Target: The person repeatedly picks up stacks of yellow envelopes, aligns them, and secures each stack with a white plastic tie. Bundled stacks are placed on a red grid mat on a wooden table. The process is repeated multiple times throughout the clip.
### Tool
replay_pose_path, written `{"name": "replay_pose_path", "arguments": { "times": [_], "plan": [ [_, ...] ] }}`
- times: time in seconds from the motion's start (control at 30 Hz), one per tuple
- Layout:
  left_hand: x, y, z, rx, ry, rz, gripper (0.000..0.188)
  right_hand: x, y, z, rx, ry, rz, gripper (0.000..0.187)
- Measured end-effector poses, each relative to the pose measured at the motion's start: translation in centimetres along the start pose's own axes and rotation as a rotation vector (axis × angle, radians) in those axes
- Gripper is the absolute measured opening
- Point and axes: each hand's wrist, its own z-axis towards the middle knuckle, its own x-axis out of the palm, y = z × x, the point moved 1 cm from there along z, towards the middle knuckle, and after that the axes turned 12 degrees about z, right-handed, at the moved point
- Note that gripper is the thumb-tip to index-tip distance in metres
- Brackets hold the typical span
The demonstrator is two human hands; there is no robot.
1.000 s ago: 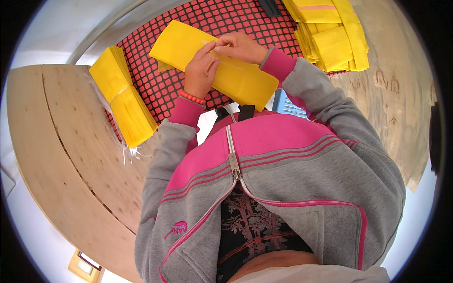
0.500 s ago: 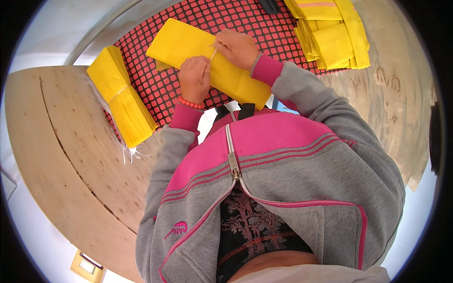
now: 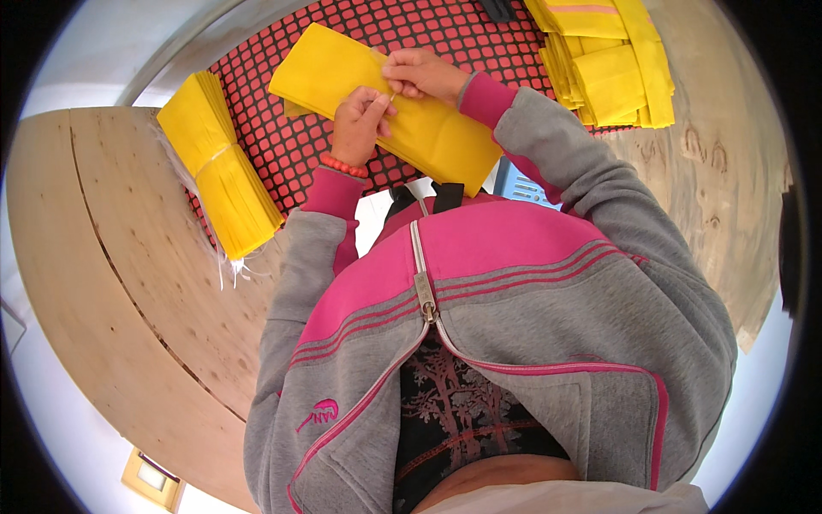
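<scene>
A folded bundle of yellow cloth (image 3: 445, 133) lies slantwise in front of me, its near end by my waist. My left hand (image 3: 358, 127), with red beads at the wrist, is closed in a pinch at the middle of the bundle. Just beyond it and to the right, my right hand (image 3: 424, 74) is also pinched, with fingers curled over the cloth. A thin white string (image 3: 392, 98) shows in a short stretch between the two hands; the fingers cover the rest of it.
To the left stands a fanned yellow bundle (image 3: 216, 163) tied round its middle with white string. More yellow cloth (image 3: 604, 73) is stacked at the far right. Red-and-black patterned matting (image 3: 278, 150) covers part of the wooden table (image 3: 154, 248). A dark item (image 3: 497, 8) is at the far edge.
My hands have come down closer to the cloth and to each other. The stretch of string between them looks shorter. The bundle has shifted slightly.
</scene>
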Motion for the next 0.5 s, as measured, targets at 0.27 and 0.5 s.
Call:
{"name": "replay_pose_path", "arguments": {
  "times": [0.27, 0.5],
  "plan": [
    [-0.7, 1.8, -0.1, 0.106, -0.146, 0.259, 0.018, -0.6, -0.7, 0.7, -0.469, 0.107, -0.782, 0.025],
    [-1.8, 0.0, -0.7, -0.166, -0.169, -0.095, 0.014, 0.6, -1.4, -0.7, -0.452, 0.153, -1.023, 0.026]
  ]
}}
